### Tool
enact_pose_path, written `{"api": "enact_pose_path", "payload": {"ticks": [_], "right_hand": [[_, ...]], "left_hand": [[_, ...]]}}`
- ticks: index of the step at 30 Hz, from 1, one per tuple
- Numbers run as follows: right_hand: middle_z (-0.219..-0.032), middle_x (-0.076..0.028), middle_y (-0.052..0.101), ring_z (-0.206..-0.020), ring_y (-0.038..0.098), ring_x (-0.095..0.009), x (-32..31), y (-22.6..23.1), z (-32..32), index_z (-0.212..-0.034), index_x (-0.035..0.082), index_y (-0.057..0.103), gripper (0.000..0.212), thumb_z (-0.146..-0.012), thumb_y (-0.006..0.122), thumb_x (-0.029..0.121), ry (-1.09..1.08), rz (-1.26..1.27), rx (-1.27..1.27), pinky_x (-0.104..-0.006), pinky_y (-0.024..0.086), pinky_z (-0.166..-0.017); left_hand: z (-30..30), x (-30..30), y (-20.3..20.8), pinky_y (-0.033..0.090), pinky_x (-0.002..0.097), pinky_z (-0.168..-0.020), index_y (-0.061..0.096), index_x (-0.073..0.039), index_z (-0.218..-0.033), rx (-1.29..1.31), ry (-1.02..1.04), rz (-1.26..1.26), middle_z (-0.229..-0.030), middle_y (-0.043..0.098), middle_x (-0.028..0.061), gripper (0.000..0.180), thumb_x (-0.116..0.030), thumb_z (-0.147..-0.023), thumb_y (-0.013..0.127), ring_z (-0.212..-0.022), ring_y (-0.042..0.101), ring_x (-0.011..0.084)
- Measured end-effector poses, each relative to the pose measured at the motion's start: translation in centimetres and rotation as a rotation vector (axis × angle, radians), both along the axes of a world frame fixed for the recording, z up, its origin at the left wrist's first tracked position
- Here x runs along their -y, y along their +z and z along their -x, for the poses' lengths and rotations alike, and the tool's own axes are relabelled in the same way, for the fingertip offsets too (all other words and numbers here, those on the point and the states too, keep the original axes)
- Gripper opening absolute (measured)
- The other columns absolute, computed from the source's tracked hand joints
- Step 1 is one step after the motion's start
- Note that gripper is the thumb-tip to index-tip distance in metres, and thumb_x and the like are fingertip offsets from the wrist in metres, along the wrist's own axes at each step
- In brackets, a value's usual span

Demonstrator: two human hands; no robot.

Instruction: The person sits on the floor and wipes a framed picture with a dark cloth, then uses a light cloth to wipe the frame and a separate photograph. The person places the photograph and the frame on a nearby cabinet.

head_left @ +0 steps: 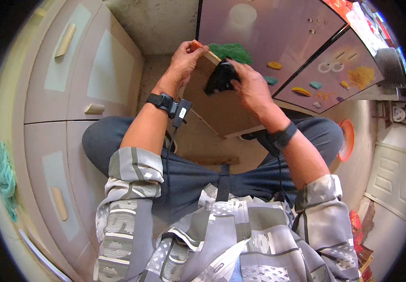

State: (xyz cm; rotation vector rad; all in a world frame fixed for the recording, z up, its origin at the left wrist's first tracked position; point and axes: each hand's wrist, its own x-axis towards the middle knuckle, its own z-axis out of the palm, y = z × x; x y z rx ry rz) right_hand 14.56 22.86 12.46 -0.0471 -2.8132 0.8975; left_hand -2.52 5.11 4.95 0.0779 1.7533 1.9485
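Observation:
My left hand (184,61) is closed at the upper middle, its fingers pinching a small orange-red piece (196,45) at the end of a narrow pale wooden strip (211,58). The strip slants down to the right toward a black, rounded object (222,78). My right hand (251,87) is wrapped round that black object from the right; its exact kind is unclear. Below both hands is a flat brown board (226,110), standing low between my knees. Part of the strip is hidden behind the black object and my fingers.
Beige cabinet doors (111,70) with pale handles stand close on the left. A purple decorated panel (278,33) is just beyond my hands. An orange-rimmed round item (347,140) lies by my right knee, and a teal cloth (4,176) hangs far left.

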Motion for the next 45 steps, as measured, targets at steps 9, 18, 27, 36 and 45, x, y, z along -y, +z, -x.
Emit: {"api": "enact_pose_path", "payload": {"ticks": [9,18,27,36,45], "right_hand": [[-0.103,-0.024,0.068,-0.101,0.067,-0.049,-3.3,5.1,-7.6,-0.106,0.001,0.067,0.013,-0.096,0.070,0.007,0.020,-0.120,0.231,-0.0549,0.055,-0.085],[-0.103,-0.026,0.069,-0.099,0.067,-0.050,-0.6,2.5,-0.5,-0.107,0.000,0.069,0.017,-0.090,0.071,-0.001,0.053,-0.177,0.069,-0.0539,0.055,-0.083],[-0.102,-0.022,0.073,-0.101,0.072,-0.045,3.5,1.7,10.3,-0.105,0.004,0.075,0.016,-0.096,0.063,0.009,0.092,-0.319,-0.073,-0.0536,0.058,-0.087],[-0.113,-0.015,0.075,-0.112,0.071,-0.038,6.0,0.3,10.9,-0.109,0.006,0.078,0.022,-0.090,0.066,0.004,0.160,-0.193,-0.330,-0.0471,0.059,-0.096],[-0.111,-0.017,0.074,-0.110,0.071,-0.039,4.7,-2.9,3.2,-0.107,0.006,0.075,0.022,-0.089,0.063,0.001,0.516,-0.338,0.168,-0.0487,0.057,-0.096]], "left_hand": [[-0.1,0.1,-0.5,0.047,0.0364,-0.092,0.067,-0.017,-0.123,-0.050,0.004,0.017,-0.119,0.066,-0.0012,0.034,-0.036,-0.098,0.081,-0.113,0.059,0.0149],[-1.1,0.9,1.2,0.042,0.0414,-0.106,0.070,-0.017,-0.137,0.219,0.113,-0.199,-0.123,0.067,-0.0007,0.079,-0.083,-0.101,0.047,-0.121,0.056,0.0152],[-1.1,0.9,1.0,0.041,0.0462,-0.114,0.068,-0.013,-0.141,0.179,0.034,-0.320,-0.137,0.067,0.0020,0.101,-0.097,-0.089,0.043,-0.131,0.056,0.0200],[-0.9,1.1,0.9,0.052,0.0371,-0.102,0.066,-0.011,-0.136,0.317,-0.014,-0.487,-0.130,0.070,0.0047,0.088,-0.087,-0.096,0.047,-0.123,0.063,0.0197],[-0.5,0.7,-0.4,0.052,0.0353,-0.102,0.062,-0.006,-0.144,0.203,0.028,-0.251,-0.131,0.069,0.0058,0.036,-0.020,-0.111,0.066,-0.118,0.063,0.0174]]}}
